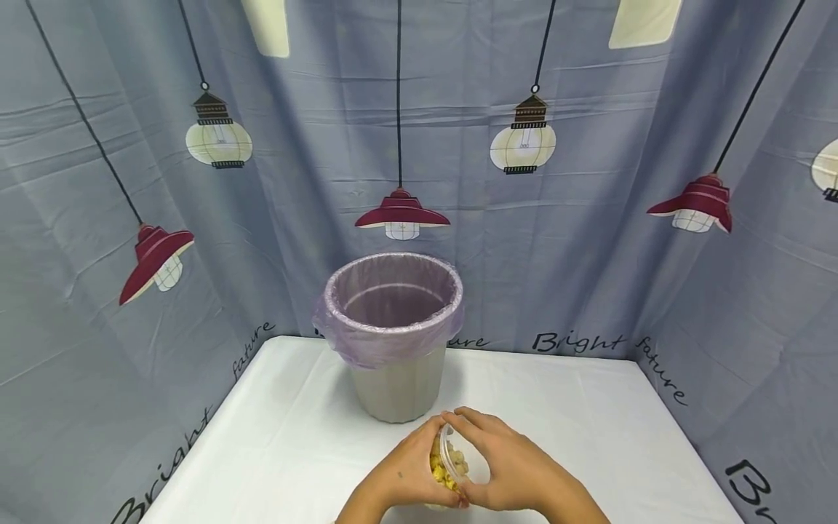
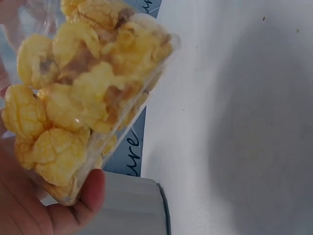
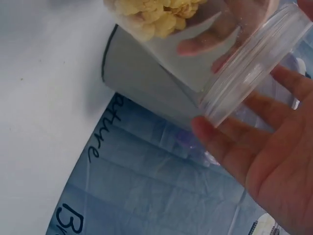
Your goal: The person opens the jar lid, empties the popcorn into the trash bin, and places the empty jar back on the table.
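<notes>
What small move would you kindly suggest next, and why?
Probably a gentle twist of the clear lid with the right hand: its fingers and thumb span the lid's edge, while the left hand grips the jar with popcorn inside.

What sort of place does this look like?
Perhaps a makeshift filming booth: a lamp-print curtain hangs around the back and sides of a white table, with a bag-lined bin standing on it.
</notes>
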The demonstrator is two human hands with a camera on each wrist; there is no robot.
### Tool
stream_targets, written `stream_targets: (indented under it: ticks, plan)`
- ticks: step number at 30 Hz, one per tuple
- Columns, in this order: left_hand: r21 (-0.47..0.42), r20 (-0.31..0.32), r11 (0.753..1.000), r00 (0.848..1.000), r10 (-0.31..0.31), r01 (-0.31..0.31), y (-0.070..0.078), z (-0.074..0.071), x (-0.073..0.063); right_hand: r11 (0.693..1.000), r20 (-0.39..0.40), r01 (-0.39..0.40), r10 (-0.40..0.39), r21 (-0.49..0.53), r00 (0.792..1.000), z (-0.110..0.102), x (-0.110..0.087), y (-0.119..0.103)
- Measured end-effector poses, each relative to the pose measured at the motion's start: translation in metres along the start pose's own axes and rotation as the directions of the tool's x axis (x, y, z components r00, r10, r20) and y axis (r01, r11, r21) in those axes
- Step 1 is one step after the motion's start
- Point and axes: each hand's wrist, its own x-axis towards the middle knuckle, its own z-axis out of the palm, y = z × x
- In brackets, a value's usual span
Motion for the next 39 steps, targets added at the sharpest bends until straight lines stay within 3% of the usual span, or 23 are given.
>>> stream_targets:
  ticks: [4, 9, 13, 26, 32, 36, 39]
  plan:
    - [0.018, -0.019, 1.0, 1.0, -0.006, 0.007, 0.0, 0.001, -0.001, 0.996, -0.055, -0.086, 0.086, -0.001, 0.995, 0.005, 0.001, -0.005]
    - [0.08, -0.043, 0.993, 0.996, -0.078, 0.081, 0.004, 0.002, -0.004, 0.948, -0.134, -0.314, 0.306, -0.047, 0.943, 0.011, 0.008, -0.016]
    - [0.149, -0.067, 0.981, 0.991, -0.114, 0.123, 0.006, 0.004, -0.006, 0.923, -0.124, -0.381, 0.373, -0.049, 0.92, 0.012, 0.01, -0.02]
    - [0.152, -0.075, 0.983, 0.993, -0.093, 0.104, 0.007, 0.0, -0.008, 0.965, -0.131, -0.248, 0.237, -0.08, 0.963, 0.008, 0.006, -0.023]
    - [0.127, -0.056, 0.99, 0.997, -0.046, 0.053, 0.004, 0.0, -0.009, 0.994, -0.041, -0.107, 0.106, -0.036, 0.994, 0.001, 0.0, -0.015]
    - [0.109, -0.049, 0.993, 0.998, -0.034, 0.039, 0.003, 0.001, -0.01, 1.0, -0.025, -0.002, 0.002, -0.008, 1.0, -0.003, -0.005, -0.011]
    - [0.112, -0.046, 0.993, 0.998, -0.031, 0.036, 0.004, 0.0, -0.009, 1.0, -0.028, 0.024, -0.023, 0.003, 0.999, -0.003, -0.007, -0.01]
